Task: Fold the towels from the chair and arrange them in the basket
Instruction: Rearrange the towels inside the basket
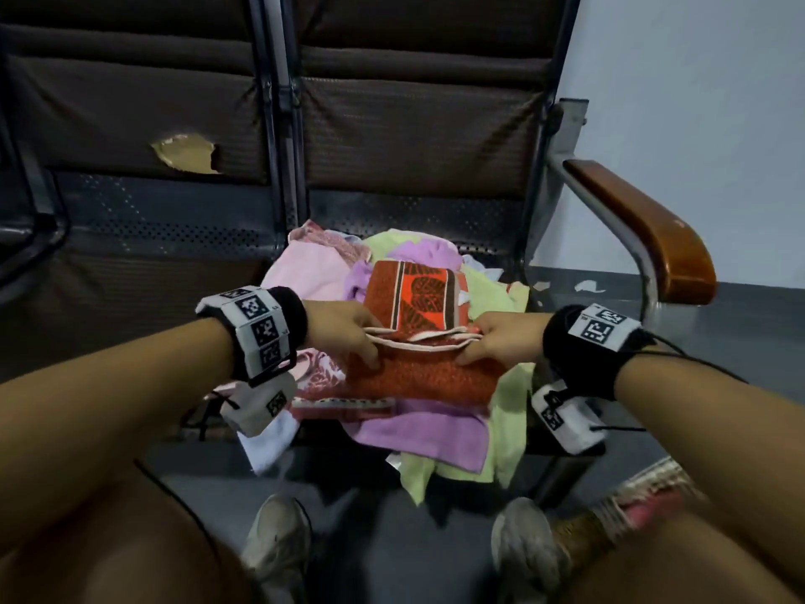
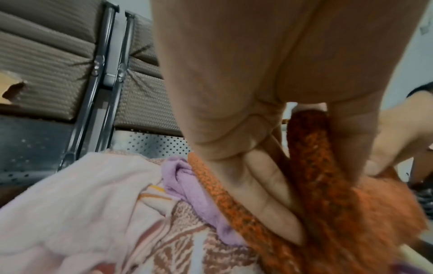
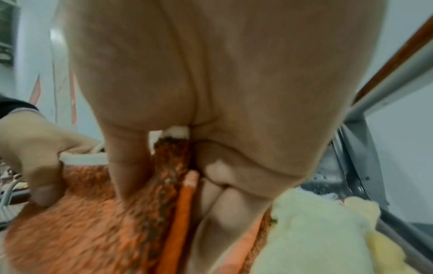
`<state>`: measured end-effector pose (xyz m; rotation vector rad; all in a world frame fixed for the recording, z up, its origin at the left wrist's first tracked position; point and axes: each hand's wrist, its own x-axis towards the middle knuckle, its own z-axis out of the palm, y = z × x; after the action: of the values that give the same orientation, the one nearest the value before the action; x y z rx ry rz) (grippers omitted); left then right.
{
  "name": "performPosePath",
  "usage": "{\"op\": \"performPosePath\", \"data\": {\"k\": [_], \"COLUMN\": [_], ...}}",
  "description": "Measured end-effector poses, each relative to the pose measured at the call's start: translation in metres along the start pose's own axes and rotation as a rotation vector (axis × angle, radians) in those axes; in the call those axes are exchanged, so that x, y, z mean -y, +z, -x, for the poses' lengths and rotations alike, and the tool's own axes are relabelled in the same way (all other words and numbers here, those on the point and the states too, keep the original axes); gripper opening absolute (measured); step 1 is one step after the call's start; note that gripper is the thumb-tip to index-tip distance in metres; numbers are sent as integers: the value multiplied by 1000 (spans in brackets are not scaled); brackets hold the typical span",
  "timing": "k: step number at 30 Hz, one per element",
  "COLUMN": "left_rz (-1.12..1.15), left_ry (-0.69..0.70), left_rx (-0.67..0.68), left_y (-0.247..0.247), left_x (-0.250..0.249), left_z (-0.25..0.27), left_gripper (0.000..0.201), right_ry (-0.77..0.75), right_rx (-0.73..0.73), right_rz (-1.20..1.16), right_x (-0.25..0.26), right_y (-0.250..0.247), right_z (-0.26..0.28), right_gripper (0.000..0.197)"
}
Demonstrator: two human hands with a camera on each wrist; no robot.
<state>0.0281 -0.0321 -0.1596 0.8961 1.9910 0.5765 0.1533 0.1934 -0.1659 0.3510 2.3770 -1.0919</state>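
We have our left hand [image 1: 344,329] and right hand [image 1: 501,337] each pinching one end of the folded orange towel [image 1: 418,372] (thumbs on top), held over the pile of towels [image 1: 440,433] on the chair [image 1: 414,124], our 2 hands apart.

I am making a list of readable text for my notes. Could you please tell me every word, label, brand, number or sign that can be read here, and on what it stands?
No readable word, brand or number appears in any view.
Left wristband: black-and-white square code markers only, no letters.
Right wristband: the same kind of markers, no letters.
Orange towel: a woven pattern, not text.
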Motion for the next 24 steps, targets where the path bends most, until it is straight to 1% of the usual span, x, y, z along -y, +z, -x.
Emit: {"op": "performPosePath", "data": {"k": [2, 3, 4, 5, 7, 8, 9, 10, 12, 15, 16, 17, 18, 19, 20, 21, 22, 23, 24], "left_rz": [90, 144, 193, 230, 317, 373, 405, 406, 358, 276, 236, 193, 165, 160, 177, 199, 204, 181, 141], "left_ry": [-36, -44, -43, -34, -3, 20, 40, 47, 26, 4, -7, -24, -37, -49, -59, -61, -38, 14, 85], "left_rx": [13, -12, -62, -148, -387, -496, -586, -661, -775, -895, -920, -940, -949, -954, -970, -1005, -1052, -1090, -1090], "left_y": [-1, -3, -5, -9, -15, -18, -21, -24, -28, -28, -26, -23, -20, -18, -17, -17, -17, -17, -15], "left_x": [-1, -2, -2, -2, 0, 3, 6, 9, 14, 18, 19, 21, 24, 26, 28, 28, 29, 28, 28], "left_z": [1, -3, -8, -16, -36, -47, -58, -69, -87, -108, -112, -116, -119, -121, -121, -118, -113, -106, -99], "left_gripper": [16, 18, 18, 15, 12, 12, 18, 23, 29, 30, 32, 35, 37, 39, 40, 38, 33, 27, 22], "right_ry": [41, 47, 40, 30, -6, -45, -87, -118, -140, -191, -223, -262, -297, -313, -313, -308, -302, -304, -311], "right_rx": [14, -25, -98, -195, -400, -494, -593, -692, -859, -1002, -1008, -977, -900, -787, -667, -561, -483, -434, -408], "right_rz": [-121, -167, -200, -230, -299, -315, -283, -224, -130, -19, 49, 132, 221, 317, 421, 517, 577, 592, 582], "right_x": [-5, -7, -7, -8, -9, -11, -12, -13, -12, -5, -2, 0, 2, 2, 1, -1, -4, -9, -13], "right_y": [1, 0, -2, -6, -14, -17, -20, -22, -23, -16, -12, -6, 1, 9, 17, 24, 29, 31, 32], "right_z": [-4, -7, -11, -16, -29, -36, -44, -51, -62, -71, -73, -74, -74, -74, -73, -73, -75, -76, -78], "right_gripper": [11, 10, 11, 12, 11, 11, 11, 13, 25, 41, 41, 35, 28, 23, 26, 33, 41, 48, 55]}}
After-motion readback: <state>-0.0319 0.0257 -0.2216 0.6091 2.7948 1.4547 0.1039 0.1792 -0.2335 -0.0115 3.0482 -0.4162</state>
